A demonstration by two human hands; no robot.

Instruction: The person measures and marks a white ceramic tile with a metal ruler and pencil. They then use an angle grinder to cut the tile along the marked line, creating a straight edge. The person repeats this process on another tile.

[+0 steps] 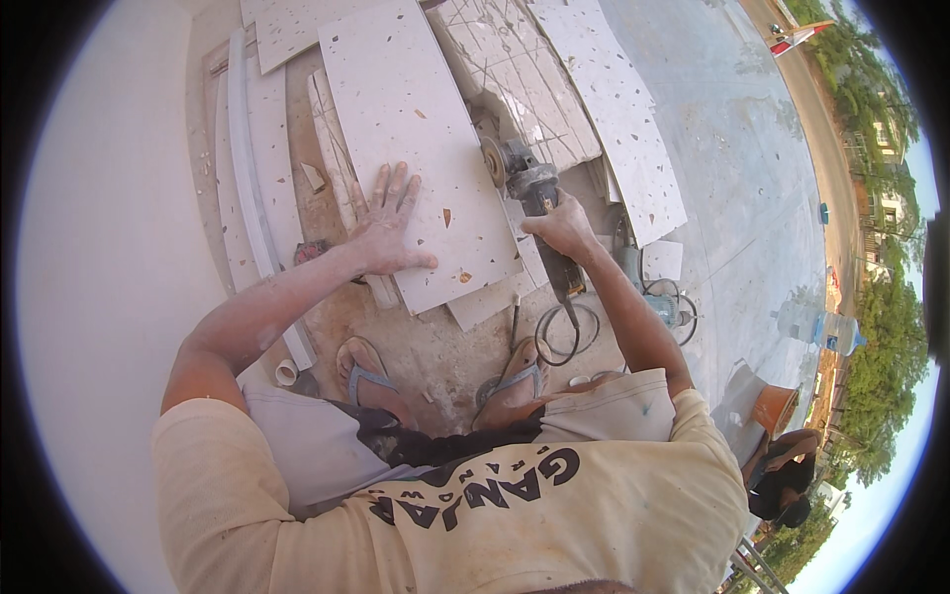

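My left hand lies with spread fingers on a long white speckled slab. My right hand grips a dusty black angle grinder, whose disc is at the slab's right edge; I cannot tell whether it touches. A power cord hangs from the grinder's rear and coils on the floor. A worn block with criss-cross scoring lies right of the disc. My feet in flip-flops stand just below the slab.
More white slabs and long pale strips lie around, with a teal power tool at the right. Farther right are a water jug, an orange bucket and another person. A white wall is at left.
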